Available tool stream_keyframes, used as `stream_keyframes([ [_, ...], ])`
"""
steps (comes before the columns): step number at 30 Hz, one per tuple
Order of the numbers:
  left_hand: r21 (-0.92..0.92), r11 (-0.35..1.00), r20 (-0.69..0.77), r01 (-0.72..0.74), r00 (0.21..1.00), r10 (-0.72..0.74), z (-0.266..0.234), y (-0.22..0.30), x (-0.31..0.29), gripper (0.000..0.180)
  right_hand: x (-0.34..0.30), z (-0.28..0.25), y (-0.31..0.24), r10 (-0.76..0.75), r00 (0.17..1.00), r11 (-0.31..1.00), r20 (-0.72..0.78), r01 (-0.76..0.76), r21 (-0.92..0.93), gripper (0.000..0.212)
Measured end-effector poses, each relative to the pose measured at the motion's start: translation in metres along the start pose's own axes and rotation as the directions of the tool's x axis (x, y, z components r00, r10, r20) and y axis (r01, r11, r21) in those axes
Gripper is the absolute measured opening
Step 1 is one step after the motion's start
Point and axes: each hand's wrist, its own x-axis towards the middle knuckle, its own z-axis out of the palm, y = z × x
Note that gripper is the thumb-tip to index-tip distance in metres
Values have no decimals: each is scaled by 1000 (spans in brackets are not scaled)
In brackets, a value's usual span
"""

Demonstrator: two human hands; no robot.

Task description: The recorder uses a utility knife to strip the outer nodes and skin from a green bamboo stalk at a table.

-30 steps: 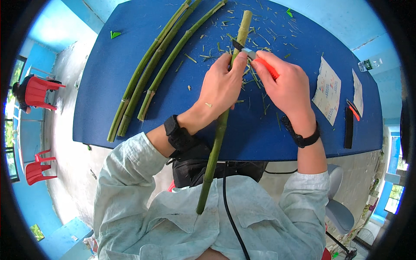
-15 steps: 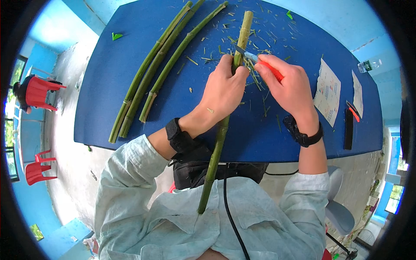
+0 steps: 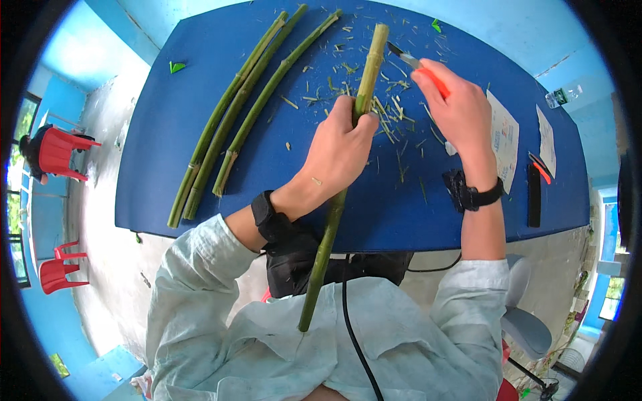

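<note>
My left hand [image 3: 338,150] is wrapped round a green jointed stalk [image 3: 324,257] that looks like bamboo. Above that grip the stalk's upper part is scraped pale yellow-green; its lower end reaches my shirt front. Closed round the orange handle of a craft knife [image 3: 438,81], my right hand [image 3: 463,117] is up and to the right of the stalk. The knife's blade points up-left, near the pale top and apart from it. Three more green stalks [image 3: 224,123] lie side by side on the table, left of my hands.
Thin shavings [image 3: 394,110] litter the blue table [image 3: 154,147]. Two printed paper sheets [image 3: 505,137], a black bar [image 3: 534,197] and an orange-and-black tool [image 3: 540,170] lie to the right. A clear bottle [image 3: 565,96] is by the far right edge. A black cable [image 3: 354,321] hangs down my front.
The knife has come away from the stalk, up and to the right with my right hand. My left hand and the stalk have shifted slightly down-left in the picture, the grip kept.
</note>
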Motion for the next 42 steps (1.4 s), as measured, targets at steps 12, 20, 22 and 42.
stream_keyframes([
  [12, -159, 986, 0, -52, 999, 52, -4, -4, 8, 33, -22, 4, -17, -235, 954, 893, 185, 137, 430, 35],
  [20, -404, 911, 67, -78, 991, 115, -4, -10, 13, 38, -18, -3, -18, -94, 945, 915, 314, -42, 401, 32],
  [22, -495, 868, 68, -35, 995, 79, -3, -8, 15, 39, -18, -3, -18, -72, 933, 920, 354, -75, 385, 33],
  [42, -444, 894, 166, 56, 986, 21, -6, -6, 13, 29, -19, 5, -23, -101, 895, 928, 434, -72, 365, 33],
])
